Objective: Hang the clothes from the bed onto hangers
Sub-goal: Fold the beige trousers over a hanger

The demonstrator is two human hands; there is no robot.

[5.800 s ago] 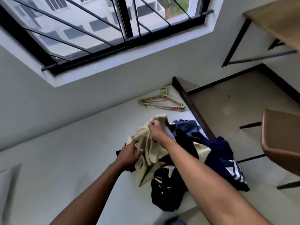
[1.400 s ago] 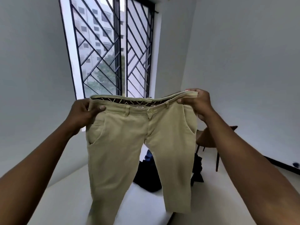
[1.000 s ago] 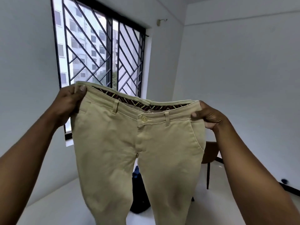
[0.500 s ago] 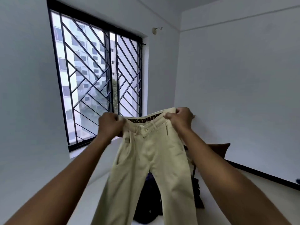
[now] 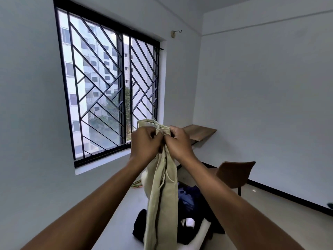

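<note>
Gripping the khaki trousers [image 5: 162, 192] up in front, waistband doubled over, w/ left hand [image 5: 145, 142] and right hand [image 5: 178, 141] pressed close together, fingers of both curled tight into the fabric. Letting the legs hang straight down over the bed [image 5: 111, 224]. Prob. lining up for a hanger, but holding none yet.

Just behind, on the bed: a dark pile of clothes [image 5: 192, 212] to get through, navy, black, a bit of white. Further back, nr the wall, peeking out left of the trousers: hangers [image 5: 136, 185], lying flat, not picked up. Beyond that: chair [image 5: 235, 174], wall shelf [image 5: 200, 133], barred window [image 5: 108, 87].

Judging progress: early. No sign of anything hung; first item mid-prep, rest of the pile waiting.
</note>
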